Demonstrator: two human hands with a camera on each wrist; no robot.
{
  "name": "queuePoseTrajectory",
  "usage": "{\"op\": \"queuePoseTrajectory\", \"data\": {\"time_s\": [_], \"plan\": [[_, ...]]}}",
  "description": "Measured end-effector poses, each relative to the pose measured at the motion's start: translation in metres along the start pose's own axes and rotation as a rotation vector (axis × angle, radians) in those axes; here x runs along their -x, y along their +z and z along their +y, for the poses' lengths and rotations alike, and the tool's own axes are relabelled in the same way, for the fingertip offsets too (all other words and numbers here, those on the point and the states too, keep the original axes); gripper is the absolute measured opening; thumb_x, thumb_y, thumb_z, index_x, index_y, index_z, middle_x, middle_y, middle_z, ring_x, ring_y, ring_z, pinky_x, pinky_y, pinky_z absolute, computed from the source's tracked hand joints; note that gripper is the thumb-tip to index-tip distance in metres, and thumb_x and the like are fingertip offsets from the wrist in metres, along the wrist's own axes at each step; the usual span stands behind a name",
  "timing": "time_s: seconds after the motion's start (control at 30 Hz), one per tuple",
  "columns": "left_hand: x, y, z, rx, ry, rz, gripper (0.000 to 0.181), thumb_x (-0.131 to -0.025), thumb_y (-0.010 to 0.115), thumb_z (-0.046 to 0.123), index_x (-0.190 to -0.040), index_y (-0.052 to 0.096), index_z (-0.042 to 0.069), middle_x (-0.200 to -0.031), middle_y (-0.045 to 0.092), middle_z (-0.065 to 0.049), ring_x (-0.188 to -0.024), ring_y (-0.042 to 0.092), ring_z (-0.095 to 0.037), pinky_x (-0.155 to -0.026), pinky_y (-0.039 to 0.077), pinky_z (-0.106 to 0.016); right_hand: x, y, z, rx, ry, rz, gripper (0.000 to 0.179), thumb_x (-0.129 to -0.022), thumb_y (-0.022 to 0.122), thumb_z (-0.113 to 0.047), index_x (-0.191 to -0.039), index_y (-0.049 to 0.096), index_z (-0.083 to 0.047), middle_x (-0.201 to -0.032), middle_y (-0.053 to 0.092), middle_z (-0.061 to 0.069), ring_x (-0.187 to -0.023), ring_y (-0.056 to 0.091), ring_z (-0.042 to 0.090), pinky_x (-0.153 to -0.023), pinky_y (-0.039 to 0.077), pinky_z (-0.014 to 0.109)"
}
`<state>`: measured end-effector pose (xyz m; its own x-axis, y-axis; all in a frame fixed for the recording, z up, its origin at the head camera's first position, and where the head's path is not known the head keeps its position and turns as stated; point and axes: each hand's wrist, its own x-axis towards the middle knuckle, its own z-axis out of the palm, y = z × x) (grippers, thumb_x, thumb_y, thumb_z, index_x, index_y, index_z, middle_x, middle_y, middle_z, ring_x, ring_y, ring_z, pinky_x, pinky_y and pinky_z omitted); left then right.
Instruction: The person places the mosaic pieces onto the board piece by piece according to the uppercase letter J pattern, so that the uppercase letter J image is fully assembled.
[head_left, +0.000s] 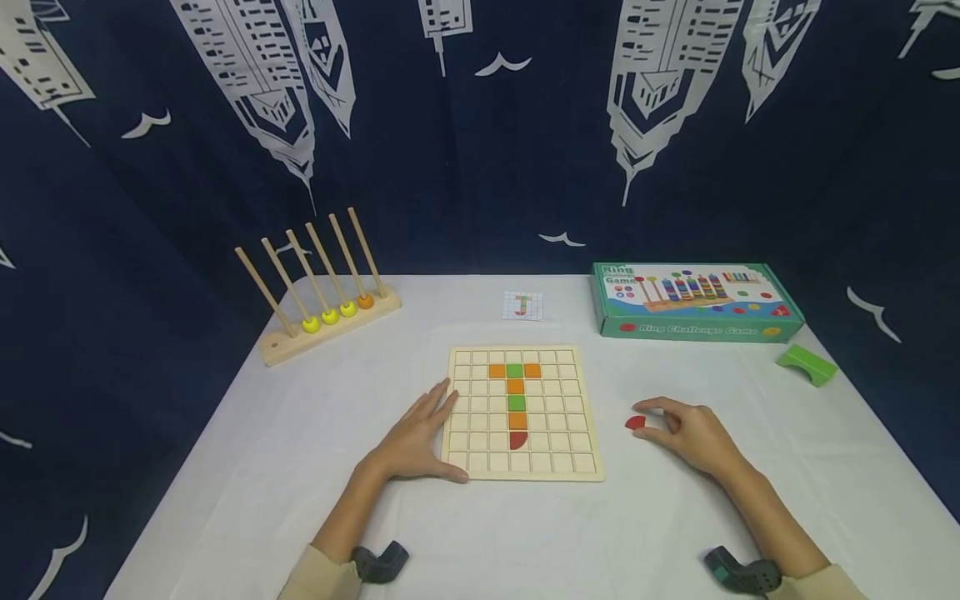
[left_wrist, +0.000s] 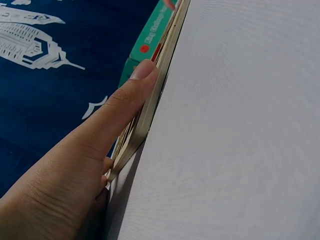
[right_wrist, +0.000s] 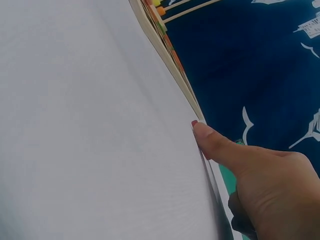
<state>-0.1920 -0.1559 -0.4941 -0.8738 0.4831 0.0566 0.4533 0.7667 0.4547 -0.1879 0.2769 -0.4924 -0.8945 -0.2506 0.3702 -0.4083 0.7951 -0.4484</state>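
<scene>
A square wooden grid board [head_left: 558,421] lies on the white table. My left hand [head_left: 412,437] rests at its left side, fingers spread along the left edge and thumb on the near corner. Orange and green square tiles [head_left: 516,403] form a T on the board, with a red quarter-circle tile [head_left: 518,440] at the foot of its column. Right of the board, my right hand [head_left: 693,433] pinches another red quarter-circle tile [head_left: 635,423] between thumb and fingers. In the right wrist view only a sliver of that tile shows beside the thumb [right_wrist: 215,142].
Behind the board lies a small pattern card [head_left: 532,307]. A wooden peg rack [head_left: 337,325] with yellow and orange beads stands at the back left. At the back right are a green game box [head_left: 693,329] and a green arch block [head_left: 808,364].
</scene>
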Motion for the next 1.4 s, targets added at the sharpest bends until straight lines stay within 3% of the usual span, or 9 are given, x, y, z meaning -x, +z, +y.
{"op": "queuePoseTrajectory", "data": {"time_s": [0.17,0.37,0.5,0.57,0.63,0.73,0.77,1.0,1.4], "plan": [[-0.0008,0.001,-0.0003,0.003,0.007,0.004,0.133,-0.047,0.065,0.082,-0.148,0.018,0.009,-0.155,0.003,-0.006,-0.14,0.006,-0.024,-0.108,0.02,-0.045,0.0005,-0.0026,0.0025,0.047,0.025,0.023,0.027,-0.069,0.081,-0.031,-0.09,0.07,-0.017,-0.048,0.027,-0.011,-0.044,0.019,0.003,-0.04,0.02,0.021],[-0.0001,0.0004,0.0002,0.006,0.002,0.001,0.133,-0.047,0.066,0.081,-0.148,0.018,0.009,-0.155,0.003,-0.007,-0.14,0.007,-0.024,-0.109,0.02,-0.044,0.0006,-0.0006,0.0037,0.0,-0.005,-0.01,0.024,-0.074,0.078,-0.028,-0.094,0.072,-0.017,-0.047,0.027,-0.013,-0.045,0.02,0.001,-0.04,0.022,0.02],[0.0005,-0.0006,0.0006,0.007,-0.004,-0.005,0.132,-0.048,0.067,0.08,-0.148,0.018,0.01,-0.155,0.003,-0.006,-0.14,0.007,-0.024,-0.109,0.02,-0.044,0.0007,-0.0002,0.0037,-0.028,-0.033,-0.032,0.026,-0.077,0.076,-0.022,-0.101,0.073,-0.013,-0.058,0.056,-0.01,-0.05,0.033,-0.001,-0.047,0.033,0.017],[0.0005,-0.0007,0.0004,0.007,-0.006,-0.005,0.132,-0.048,0.067,0.08,-0.148,0.018,0.01,-0.155,0.003,-0.005,-0.14,0.006,-0.024,-0.109,0.02,-0.044,0.0004,-0.0002,0.0039,-0.022,-0.028,-0.028,0.029,-0.076,0.076,-0.021,-0.104,0.072,-0.013,-0.06,0.059,-0.006,-0.051,0.034,0.0,-0.047,0.033,0.017],[0.0006,-0.0011,0.0005,0.004,-0.012,-0.007,0.132,-0.047,0.067,0.081,-0.148,0.017,0.011,-0.155,0.002,-0.005,-0.14,0.006,-0.024,-0.109,0.02,-0.044,0.0001,-0.0001,0.0041,-0.005,-0.016,-0.011,0.031,-0.075,0.077,-0.022,-0.104,0.071,-0.012,-0.056,0.053,-0.007,-0.049,0.034,0.0,-0.045,0.032,0.017],[0.0004,-0.0015,0.0005,0.002,-0.016,-0.005,0.132,-0.047,0.067,0.081,-0.148,0.017,0.011,-0.155,0.002,-0.004,-0.14,0.006,-0.024,-0.108,0.02,-0.044,-0.0002,0.0006,0.0038,0.01,0.016,0.0,0.034,-0.073,0.079,-0.027,-0.102,0.07,-0.013,-0.048,0.029,-0.01,-0.045,0.023,0.002,-0.04,0.022,0.02],[0.0004,-0.0017,0.0006,0.004,-0.017,-0.005,0.132,-0.047,0.067,0.08,-0.148,0.017,0.011,-0.155,0.002,-0.004,-0.14,0.006,-0.024,-0.108,0.02,-0.044,0.0,0.0009,0.0034,0.013,0.026,-0.001,0.034,-0.072,0.079,-0.029,-0.101,0.07,-0.013,-0.049,0.028,-0.011,-0.045,0.022,0.002,-0.04,0.021,0.02],[0.0006,-0.0022,0.0012,0.017,-0.014,-0.005,0.132,-0.047,0.069,0.079,-0.148,0.018,0.011,-0.155,0.002,-0.005,-0.14,0.006,-0.024,-0.109,0.02,-0.044,0.0012,0.0014,-0.0013,-0.009,0.058,-0.055,0.042,-0.07,0.078,-0.041,-0.1,0.07,-0.012,-0.049,0.025,-0.011,-0.046,0.019,0.002,-0.04,0.02,0.021],[-0.0009,-0.001,0.0006,0.014,-0.016,-0.007,0.132,-0.047,0.068,0.08,-0.148,0.017,0.012,-0.155,0.002,-0.004,-0.14,0.005,-0.023,-0.109,0.019,-0.044,0.0012,0.0012,0.0022,-0.007,0.016,-0.027,0.025,-0.074,0.079,-0.021,-0.096,0.071,-0.013,-0.048,0.025,-0.013,-0.044,0.02,0.001,-0.04,0.021,0.02]]}}
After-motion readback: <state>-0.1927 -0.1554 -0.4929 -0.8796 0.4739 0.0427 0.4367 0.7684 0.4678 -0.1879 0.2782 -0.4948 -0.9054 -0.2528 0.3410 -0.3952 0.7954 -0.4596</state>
